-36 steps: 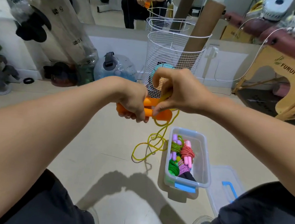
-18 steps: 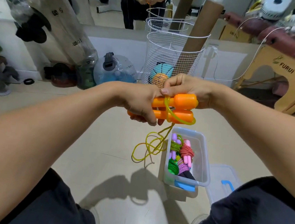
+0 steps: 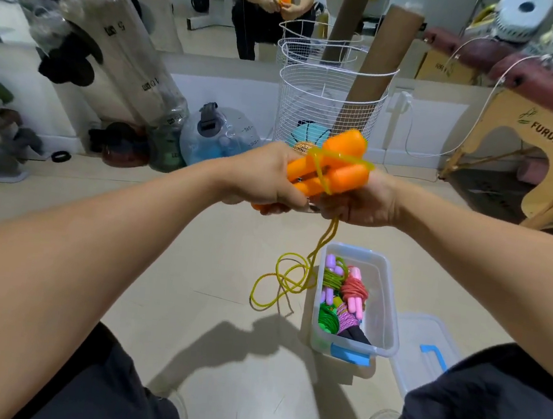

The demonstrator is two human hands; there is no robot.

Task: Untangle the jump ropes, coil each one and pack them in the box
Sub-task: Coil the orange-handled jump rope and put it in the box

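Observation:
My left hand (image 3: 264, 180) grips two orange jump-rope handles (image 3: 339, 163) held side by side at chest height. A yellow rope (image 3: 286, 279) is looped once around them, and its free length hangs down in loose coils to the floor. My right hand (image 3: 362, 200) is under the handles' right end, fingers curled around the rope where it drops. On the floor below sits a clear plastic box (image 3: 389, 311) that holds several coiled ropes with purple, pink and green parts.
The box's clear lid with a blue clip (image 3: 424, 350) lies on the floor to its right. A white wire basket (image 3: 331, 105) with cardboard tubes stands ahead. A wooden frame (image 3: 549, 164) is at the right, bagged goods (image 3: 119, 64) at the left.
My right hand has swung from above the handles to beneath them, carrying the yellow rope around. The handles have tilted up to the right, and the hanging rope is shorter.

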